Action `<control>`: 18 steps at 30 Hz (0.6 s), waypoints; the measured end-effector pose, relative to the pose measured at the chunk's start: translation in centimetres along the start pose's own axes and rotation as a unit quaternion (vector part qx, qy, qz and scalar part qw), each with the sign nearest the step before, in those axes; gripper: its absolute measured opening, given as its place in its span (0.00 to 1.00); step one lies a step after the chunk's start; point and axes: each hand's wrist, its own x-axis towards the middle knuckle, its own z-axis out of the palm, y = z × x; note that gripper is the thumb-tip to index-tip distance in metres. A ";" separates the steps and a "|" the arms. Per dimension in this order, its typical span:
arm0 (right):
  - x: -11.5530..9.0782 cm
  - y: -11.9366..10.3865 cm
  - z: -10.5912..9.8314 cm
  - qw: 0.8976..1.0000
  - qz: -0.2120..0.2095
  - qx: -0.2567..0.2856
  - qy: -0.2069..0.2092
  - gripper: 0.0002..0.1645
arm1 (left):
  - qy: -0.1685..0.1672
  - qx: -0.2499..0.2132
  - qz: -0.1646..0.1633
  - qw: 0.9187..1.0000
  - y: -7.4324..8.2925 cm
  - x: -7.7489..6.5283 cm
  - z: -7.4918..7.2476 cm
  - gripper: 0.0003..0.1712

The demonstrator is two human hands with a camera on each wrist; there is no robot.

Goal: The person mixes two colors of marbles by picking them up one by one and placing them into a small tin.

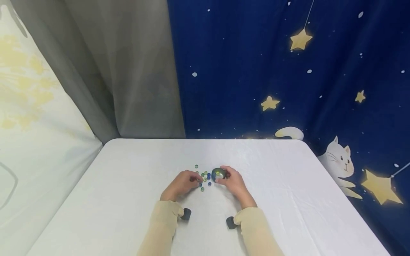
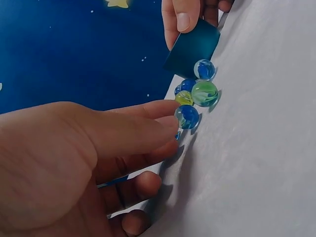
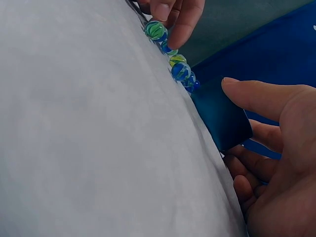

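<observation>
My left hand (image 1: 183,184), fingers loosely bent, is right at the scattered marbles (image 1: 209,175); I can't tell whether it pinches one. They lie between my hands, just left of the shiny cup (image 3: 219,116), apparently with marbles inside, gripped by my right hand (image 1: 234,182).

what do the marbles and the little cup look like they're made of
The marbles are probably glossy glass: see-through, with coloured swirls inside. The cup could be metal or coated plastic, satin-finished, judging by its soft blue-green sheen.
</observation>
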 end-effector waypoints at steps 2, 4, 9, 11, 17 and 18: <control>0.1 0.1 0.1 1.000 0.000 0.000 0.001 0.34 | -0.003 0.003 0.001 1.000 -0.1 0.1 0.0 0.12; 0.1 0.1 0.1 1.000 0.000 0.000 0.001 0.34 | -0.005 0.005 0.002 1.000 -0.2 0.1 0.0 0.12; 0.1 0.3 0.3 1.000 0.005 0.007 0.000 0.34 | -0.009 0.008 -0.007 1.000 -0.3 0.2 0.1 0.12; 0.2 0.3 0.3 1.000 0.007 0.010 0.001 0.34 | -0.008 0.009 -0.011 1.000 -0.4 0.2 0.2 0.12; 0.3 0.4 0.4 1.000 0.002 0.008 0.005 0.34 | 0.000 0.017 0.004 1.000 -0.5 0.3 0.3 0.12; 0.3 0.5 0.4 1.000 0.001 0.007 0.006 0.34 | 0.002 0.017 0.005 1.000 -0.5 0.3 0.4 0.12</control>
